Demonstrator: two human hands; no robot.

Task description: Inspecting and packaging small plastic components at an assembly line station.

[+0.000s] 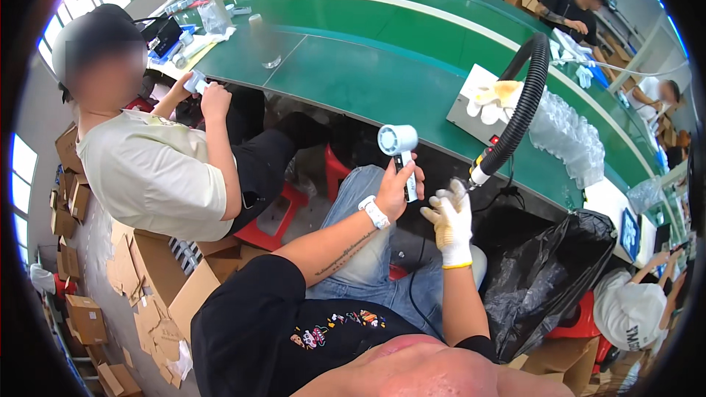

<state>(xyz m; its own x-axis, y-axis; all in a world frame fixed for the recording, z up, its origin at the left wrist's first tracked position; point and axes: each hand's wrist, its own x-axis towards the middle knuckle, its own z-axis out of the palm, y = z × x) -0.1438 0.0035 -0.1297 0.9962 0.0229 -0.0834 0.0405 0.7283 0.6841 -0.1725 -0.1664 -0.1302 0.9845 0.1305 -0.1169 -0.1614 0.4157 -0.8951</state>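
My left hand (401, 190) is closed round the handle of a light blue handheld fan (398, 140), its round grille head up. To its right, my right hand (450, 224) wears a white knit glove with a yellow cuff. Its fingers point up, slightly bent and apart, and I see nothing held in them. Just beyond the gloved fingertips is the nozzle (478, 175) of a black corrugated hose (531, 95); whether they touch it cannot be made out. The hose arches up beside a white box-shaped machine (471, 106), on which a spare glove (498, 101) lies.
A green workbench (353, 81) runs along a curved green conveyor (412, 22). Clear plastic bags (565, 136) are piled right of the hose. A black bin bag (544, 272) stands by my right arm. At left, a co-worker (158, 169) sits holding a similar fan (196, 82); cardboard boxes (165, 265) lie behind.
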